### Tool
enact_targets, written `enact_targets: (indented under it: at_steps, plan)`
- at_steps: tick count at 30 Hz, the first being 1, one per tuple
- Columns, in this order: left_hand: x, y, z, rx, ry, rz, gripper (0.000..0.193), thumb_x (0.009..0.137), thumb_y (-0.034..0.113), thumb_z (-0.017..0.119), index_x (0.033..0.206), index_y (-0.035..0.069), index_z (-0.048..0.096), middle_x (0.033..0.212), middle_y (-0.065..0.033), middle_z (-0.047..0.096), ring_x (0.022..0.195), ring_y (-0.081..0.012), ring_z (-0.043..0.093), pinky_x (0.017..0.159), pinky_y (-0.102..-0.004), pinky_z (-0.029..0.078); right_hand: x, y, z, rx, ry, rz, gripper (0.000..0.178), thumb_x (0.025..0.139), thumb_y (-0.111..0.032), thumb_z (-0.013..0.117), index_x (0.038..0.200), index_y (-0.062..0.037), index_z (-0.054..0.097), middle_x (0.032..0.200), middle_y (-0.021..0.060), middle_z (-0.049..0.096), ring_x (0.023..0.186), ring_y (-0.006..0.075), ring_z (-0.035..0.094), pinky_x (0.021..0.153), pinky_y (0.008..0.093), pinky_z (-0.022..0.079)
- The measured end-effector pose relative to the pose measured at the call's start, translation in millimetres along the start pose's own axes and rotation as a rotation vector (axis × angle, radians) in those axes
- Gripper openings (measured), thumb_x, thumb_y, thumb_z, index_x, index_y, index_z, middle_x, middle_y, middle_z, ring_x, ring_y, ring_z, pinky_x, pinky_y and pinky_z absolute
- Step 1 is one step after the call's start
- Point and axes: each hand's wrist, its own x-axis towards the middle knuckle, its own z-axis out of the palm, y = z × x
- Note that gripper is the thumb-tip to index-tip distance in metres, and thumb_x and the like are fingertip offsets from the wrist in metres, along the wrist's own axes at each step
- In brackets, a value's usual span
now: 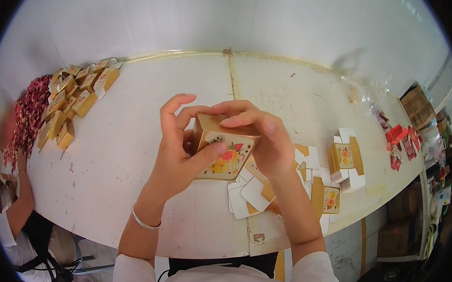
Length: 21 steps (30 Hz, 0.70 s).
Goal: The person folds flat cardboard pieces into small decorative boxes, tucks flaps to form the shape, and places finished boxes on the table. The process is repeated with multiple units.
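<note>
1. Watching from far away, I see at the left edge a red pile (31, 103), with another person's hand (22, 161) at its lower end; a careless sweep could, I think, scatter it.
2. Beside it the gold boxes (86, 101) lean on one another, so one knock may make the outer ones slide.
3. The left hand (171, 156) is closed on the box (233, 164), thumb on the printed front; too strong pressing could, I fear, dent this face.
4. The box is tilted, between both hands above the table (106, 154); if both grips loosen, it may drop.
5. The right hand (275, 146) is clamped on it also, fingers on top; uneven pushing could crease the card.
6. Below the right forearm (298, 210) lie loose cartons (256, 193), which a low arm might drag.
7. Further right, an outward elbow could upset the stack (344, 156).
</note>
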Motion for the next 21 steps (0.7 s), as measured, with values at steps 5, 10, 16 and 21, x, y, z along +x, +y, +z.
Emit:
enact_targets:
  at_steps: [5,10,16,21]
  plan:
    - [-0.5,-1.6,-12.7,0.121,-0.109,-0.003,0.058,0.077,0.003,0.063,0.125,0.009,0.031,0.110,-0.0085,0.049,0.078,-0.0126,0.058,0.060,-0.0212,0.046,-1.1,-11.9,18.4,-0.304,0.112,0.063,0.021,0.083,-0.014,0.060,0.097,0.0001,0.063,0.103,0.0074,0.057,0.086,0.0136,0.055,0.070,0.0248,0.046]
    - [-2.9,3.5,-4.5,0.029,-0.106,-0.072,0.064,0.076,0.002,0.063,0.129,0.010,0.029,0.109,-0.0081,0.050,0.079,-0.0123,0.058,0.062,-0.0198,0.046,-4.0,-19.9,12.9,-0.347,0.112,0.114,0.019,0.082,-0.010,0.060,0.098,-0.0004,0.063,0.095,0.0055,0.060,0.082,0.0114,0.056,0.067,0.0230,0.046]
    - [-5.4,9.3,-8.9,0.031,-0.156,-0.120,0.066,0.077,0.002,0.063,0.131,0.010,0.028,0.112,-0.0094,0.050,0.081,-0.0128,0.059,0.062,-0.0216,0.047,0.9,-22.2,3.1,-0.290,0.169,0.249,0.016,0.082,-0.008,0.059,0.096,-0.0006,0.064,0.092,0.0060,0.061,0.082,0.0116,0.056,0.069,0.0231,0.046]
    - [-2.5,9.5,-4.6,0.004,-0.151,-0.157,0.060,0.078,0.003,0.062,0.130,0.009,0.031,0.114,-0.0107,0.050,0.082,-0.0131,0.059,0.061,-0.0204,0.047,-3.2,-20.8,6.0,-0.351,0.125,0.131,0.016,0.082,-0.006,0.059,0.096,-0.0015,0.065,0.091,0.0061,0.061,0.082,0.0118,0.056,0.070,0.0228,0.046]
